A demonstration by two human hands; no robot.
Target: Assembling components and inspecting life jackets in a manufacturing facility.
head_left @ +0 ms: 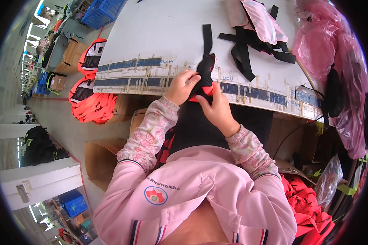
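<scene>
Both of my hands work on a black strap piece [207, 65] with a red-orange patch, at the front edge of the white table [159, 28]. A black webbing end stretches away from me over the tabletop. My left hand [183, 87] pinches the piece from its left side, thumb and fingers closed on it. From the right, my right hand [218, 108] grips the lower part near the red-orange patch, thumb below and fingers above. Some of the piece is hidden by my fingers. Farther right lies a pale pink shiny piece [263, 22] with black straps.
Clear pink plastic bags [327, 36] hang over the table's right side. Red-orange bags with mesh [93, 102] are piled left of the table. A heap of red fabric [306, 204] sits at my lower right. A blue crate [102, 12] stands at the far left.
</scene>
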